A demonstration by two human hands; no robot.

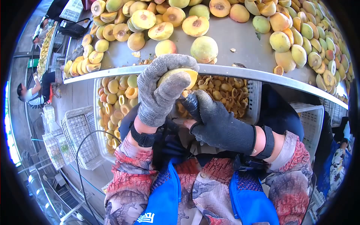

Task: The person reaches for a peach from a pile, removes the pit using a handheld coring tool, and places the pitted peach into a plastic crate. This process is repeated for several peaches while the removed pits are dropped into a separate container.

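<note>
My left hand (156, 93), in a grey knit glove, is wrapped round a yellow peach (192, 76) just over the table's near edge. The thumb lies across the fruit, and its cut face is mostly hidden. My right hand (228, 125), in a dark glove, grips a black-handled tool (190, 105) just below the peach. The tool's working end is up against the fruit, with a bit of brownish flesh or pit there; its exact shape is hidden. Ahead on the metal table (240, 56) lie whole peaches (204, 49) and halved peaches (195, 25).
Below the table edge, a white crate (98, 123) holds peach halves at left; another crate (255, 98) holds pits and scraps. White baskets (78, 131) stand on the floor at left. A thin black cable (79, 165) curves past my left side. Other people sit farther off.
</note>
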